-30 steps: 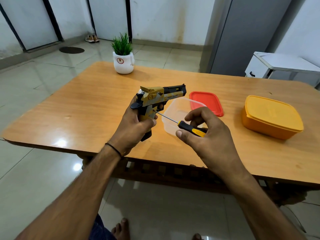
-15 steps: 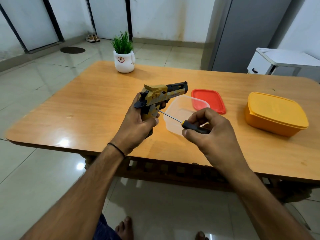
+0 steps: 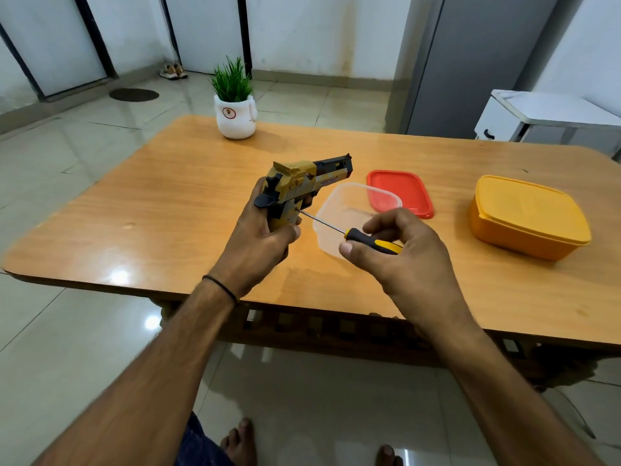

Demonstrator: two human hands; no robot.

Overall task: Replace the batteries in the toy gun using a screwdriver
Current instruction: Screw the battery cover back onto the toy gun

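Turning, the screwdriver [image 3: 366, 239] shows its yellow again.

Bare wood of the table [image 3: 151, 210] spans the left of the frame, open to a hand. A potted plant [image 3: 235, 116] stands at upper centre. The left hand [image 3: 258, 240] with the toy gun [image 3: 299, 183] and the right hand [image 3: 403, 260] with the screwdriver [image 3: 369, 242] fill the centre. Rightward, a clear container [image 3: 336, 203], a red lid [image 3: 406, 186] just behind it and an orange lidded box [image 3: 527, 216] obstruct; a bare strip separates lid and box.

No legible text appears; a small round emblem on the white plant pot [image 3: 235, 121] is too blurred to read.
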